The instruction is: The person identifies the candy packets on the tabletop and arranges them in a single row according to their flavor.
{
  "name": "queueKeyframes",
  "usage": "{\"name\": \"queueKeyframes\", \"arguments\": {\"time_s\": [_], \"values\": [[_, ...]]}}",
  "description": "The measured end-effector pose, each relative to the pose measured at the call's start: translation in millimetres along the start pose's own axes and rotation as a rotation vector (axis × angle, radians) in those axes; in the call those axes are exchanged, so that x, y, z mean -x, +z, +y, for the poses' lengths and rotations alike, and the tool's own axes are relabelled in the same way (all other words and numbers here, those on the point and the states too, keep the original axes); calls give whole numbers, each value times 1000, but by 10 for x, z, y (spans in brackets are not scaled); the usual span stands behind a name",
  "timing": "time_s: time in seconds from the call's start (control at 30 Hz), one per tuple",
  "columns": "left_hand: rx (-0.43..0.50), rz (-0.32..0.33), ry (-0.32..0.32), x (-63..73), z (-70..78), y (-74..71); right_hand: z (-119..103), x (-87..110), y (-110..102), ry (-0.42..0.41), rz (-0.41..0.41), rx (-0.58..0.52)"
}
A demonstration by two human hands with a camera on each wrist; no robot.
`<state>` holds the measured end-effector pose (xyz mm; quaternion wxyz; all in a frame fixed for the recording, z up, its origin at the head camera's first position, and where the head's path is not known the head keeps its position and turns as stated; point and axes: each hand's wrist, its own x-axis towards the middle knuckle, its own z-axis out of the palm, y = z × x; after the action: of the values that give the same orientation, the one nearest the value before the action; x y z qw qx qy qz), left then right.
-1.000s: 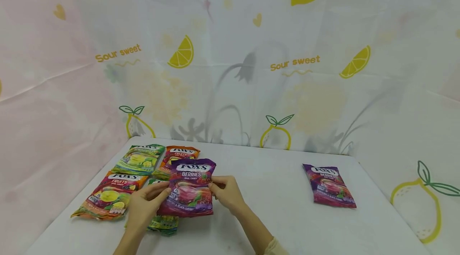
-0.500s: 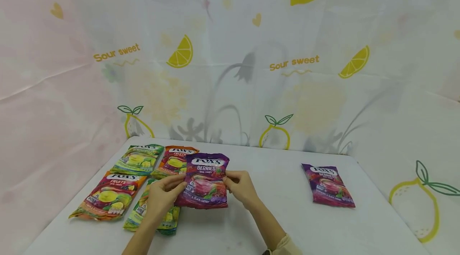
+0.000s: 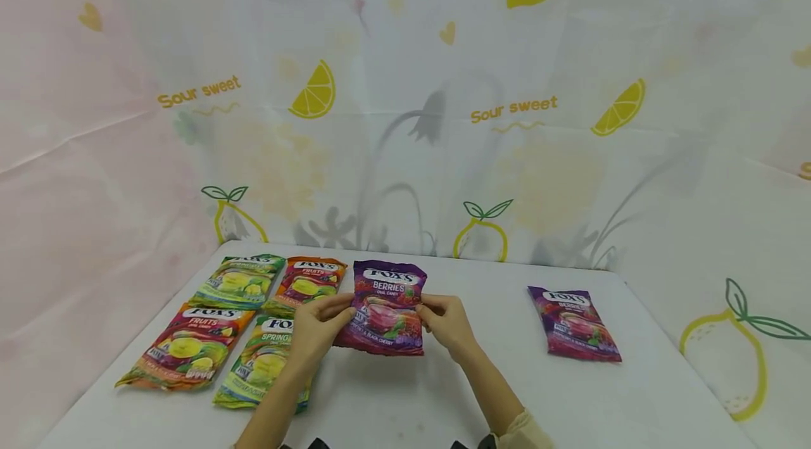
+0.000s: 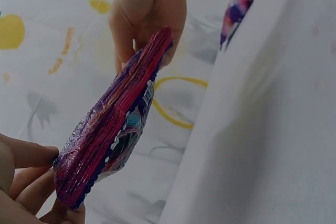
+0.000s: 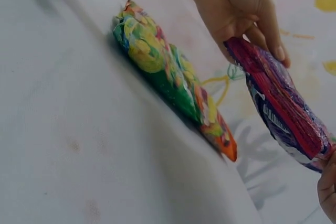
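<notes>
A purple bag of berries candy (image 3: 388,308) is held up above the table, its printed front toward the head camera. My left hand (image 3: 317,329) pinches its left edge between thumb and fingers, and my right hand (image 3: 448,326) pinches the right edge. Both wrist views show the bag (image 4: 113,124) from its crimped bottom end, clear of the tabletop. A second purple berries candy bag (image 3: 575,324) lies on the right part of the table, apart from both hands.
Left on the table lie two green candy bags (image 3: 239,281) and two orange candy bags (image 3: 187,347), close together. My left forearm passes over the nearer green bag (image 3: 262,364). A lemon-printed cloth (image 3: 405,83) hangs behind the white table (image 3: 494,393).
Both hands have carried the purple candy bag right and slightly away from me, off the group of bags. The nearer green bag, earlier mostly covered, shows more fully.
</notes>
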<state>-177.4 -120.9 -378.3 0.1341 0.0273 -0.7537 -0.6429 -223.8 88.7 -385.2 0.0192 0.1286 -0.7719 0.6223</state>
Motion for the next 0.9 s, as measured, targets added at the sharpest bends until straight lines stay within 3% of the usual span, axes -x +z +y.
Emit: {"name": "queueKeyframes", "arguments": {"time_s": [0.23,0.53,0.9], "values": [[26,-8,38,-73,-17,156,33,-15,-123,8,41,17],[111,-43,7,-194,-62,342,69,-42,-267,22,96,-6],[123,-76,14,-282,-96,560,166,-102,-441,56,115,15]]}}
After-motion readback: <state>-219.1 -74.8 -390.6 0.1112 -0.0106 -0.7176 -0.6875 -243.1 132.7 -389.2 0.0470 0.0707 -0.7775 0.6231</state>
